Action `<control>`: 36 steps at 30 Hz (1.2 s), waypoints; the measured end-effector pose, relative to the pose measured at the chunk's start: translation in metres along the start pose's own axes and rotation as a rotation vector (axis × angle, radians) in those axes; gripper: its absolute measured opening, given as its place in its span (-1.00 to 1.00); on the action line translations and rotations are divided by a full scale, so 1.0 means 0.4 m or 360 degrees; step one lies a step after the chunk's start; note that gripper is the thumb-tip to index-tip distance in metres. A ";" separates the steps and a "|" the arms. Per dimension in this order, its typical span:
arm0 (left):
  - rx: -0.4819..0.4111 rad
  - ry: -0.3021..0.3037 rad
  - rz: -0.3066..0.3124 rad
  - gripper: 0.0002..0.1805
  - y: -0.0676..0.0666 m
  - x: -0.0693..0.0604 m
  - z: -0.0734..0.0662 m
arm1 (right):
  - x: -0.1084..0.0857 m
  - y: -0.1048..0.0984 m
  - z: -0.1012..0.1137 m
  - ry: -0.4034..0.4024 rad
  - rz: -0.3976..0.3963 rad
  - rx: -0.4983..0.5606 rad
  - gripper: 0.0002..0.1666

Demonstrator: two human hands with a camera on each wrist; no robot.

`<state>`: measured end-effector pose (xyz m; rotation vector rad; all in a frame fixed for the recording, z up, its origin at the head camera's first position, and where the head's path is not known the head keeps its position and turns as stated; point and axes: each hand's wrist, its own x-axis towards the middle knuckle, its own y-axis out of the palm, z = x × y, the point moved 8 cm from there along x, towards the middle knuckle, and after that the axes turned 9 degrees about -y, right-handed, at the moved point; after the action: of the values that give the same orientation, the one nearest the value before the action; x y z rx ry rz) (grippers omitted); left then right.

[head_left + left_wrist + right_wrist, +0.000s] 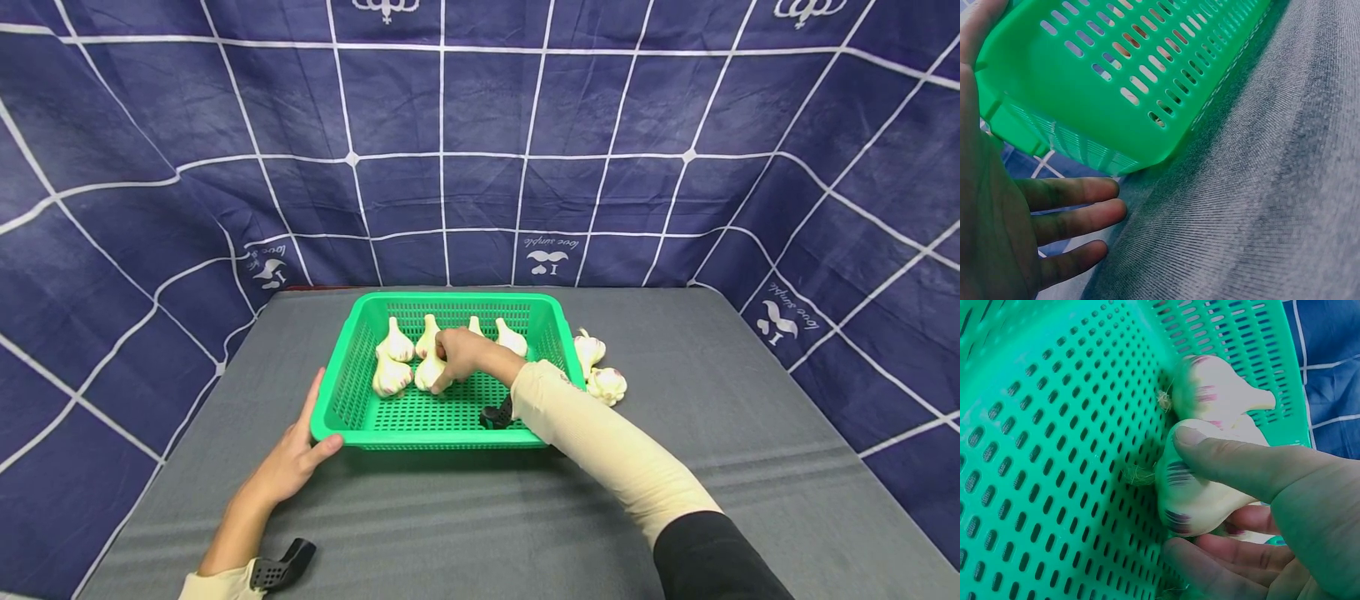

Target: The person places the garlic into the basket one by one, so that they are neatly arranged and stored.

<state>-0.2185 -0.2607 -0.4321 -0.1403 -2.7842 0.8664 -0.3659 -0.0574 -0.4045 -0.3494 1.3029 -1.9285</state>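
Note:
A green plastic basket with slotted walls stands on the grey cloth. Inside it several garlic bulbs lie in two rows toward the back and left. My right hand reaches into the basket and grips a garlic bulb between thumb and fingers, in the front row. In the right wrist view, another bulb lies right beside the gripped one. At the basket's front left corner is my left hand, its thumb at the rim. Its other fingers extend nearly straight outside the wall.
More garlic bulbs lie on the cloth just outside the basket's right wall. A grey cloth covers the table. Blue curtains with white lines hang behind and at both sides.

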 end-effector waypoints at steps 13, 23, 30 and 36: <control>-0.0016 0.0027 -0.0003 0.02 0.000 -0.001 0.000 | -0.003 -0.006 -0.002 -0.0010 -0.0031 0.0012 -0.32; -0.0001 0.0021 -0.0006 0.02 -0.001 -0.001 0.003 | -0.012 -0.005 -0.009 0.0085 0.0017 0.0112 -0.28; 0.0010 0.0000 -0.0001 0.03 0.001 -0.004 0.003 | -0.018 -0.007 -0.006 0.0100 0.0028 0.0130 -0.37; 0.0003 -0.0002 -0.0005 0.02 -0.001 -0.003 0.002 | -0.023 -0.019 -0.004 0.0099 0.0000 0.0181 -0.23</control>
<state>-0.2175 -0.2617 -0.4325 -0.1351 -2.7841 0.8685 -0.3641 -0.0484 -0.3969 -0.2343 1.2263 -2.0178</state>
